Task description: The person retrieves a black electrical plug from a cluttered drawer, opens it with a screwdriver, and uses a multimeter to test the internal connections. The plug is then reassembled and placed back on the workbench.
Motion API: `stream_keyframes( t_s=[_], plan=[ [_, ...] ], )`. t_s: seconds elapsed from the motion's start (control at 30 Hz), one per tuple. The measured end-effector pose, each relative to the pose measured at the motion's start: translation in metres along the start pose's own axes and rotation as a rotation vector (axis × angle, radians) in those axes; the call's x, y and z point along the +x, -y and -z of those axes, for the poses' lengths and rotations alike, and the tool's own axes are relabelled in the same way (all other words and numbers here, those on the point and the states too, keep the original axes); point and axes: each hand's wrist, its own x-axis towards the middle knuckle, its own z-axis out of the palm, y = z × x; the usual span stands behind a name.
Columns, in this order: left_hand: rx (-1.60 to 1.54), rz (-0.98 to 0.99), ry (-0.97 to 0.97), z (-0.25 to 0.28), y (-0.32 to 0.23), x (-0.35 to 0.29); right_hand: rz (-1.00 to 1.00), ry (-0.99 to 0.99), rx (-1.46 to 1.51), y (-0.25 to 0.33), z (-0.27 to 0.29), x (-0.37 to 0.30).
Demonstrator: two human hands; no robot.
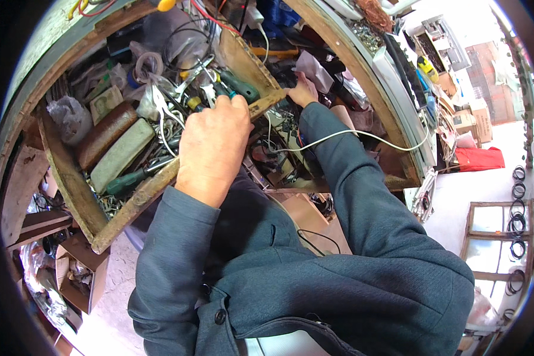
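Note:
My left hand (215, 145) is closed over the front board of a wooden drawer (139, 199), its fingers curled past the rim. Just beyond the knuckles lie screwdrivers with dark green handles (239, 85). Farther right, my right hand (302, 91) reaches into a second drawer (406, 171) full of clutter. Its thumb and a finger show apart beside a crumpled whitish paper (314, 71); the other fingertips are hidden. A brown oblong block (107, 136) and a grey-green one (122, 156) lie in the left drawer, near pliers-like tools with white handles (160, 105).
A white cable (356, 132) runs across my right forearm. A tape roll (149, 66) and a clear plastic bag (69, 120) sit in the left drawer. Below at left stands an open cardboard box (77, 270). Black coils (517, 222) hang by a window at far right.

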Motion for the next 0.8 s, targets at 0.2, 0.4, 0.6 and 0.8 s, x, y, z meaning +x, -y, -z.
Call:
stream_keyframes(
  t_s=[0.2, 0.4, 0.6, 0.8],
  plan=[
    [-0.014, -0.051, 0.012, -0.004, -0.005, 0.006, 0.101, -0.037, 0.621, -0.086, -0.025, 0.043],
    [0.021, -0.012, 0.020, -0.004, 0.000, 0.001, -0.025, 0.264, 0.620, -0.065, 0.064, 0.057],
    [0.002, -0.012, 0.039, -0.005, 0.002, 0.005, 0.161, -0.050, 0.481, -0.096, 0.097, 0.070],
    [0.001, -0.009, 0.045, -0.004, 0.000, 0.006, 0.321, -0.078, 0.552, -0.118, 0.083, 0.090]
  ],
)
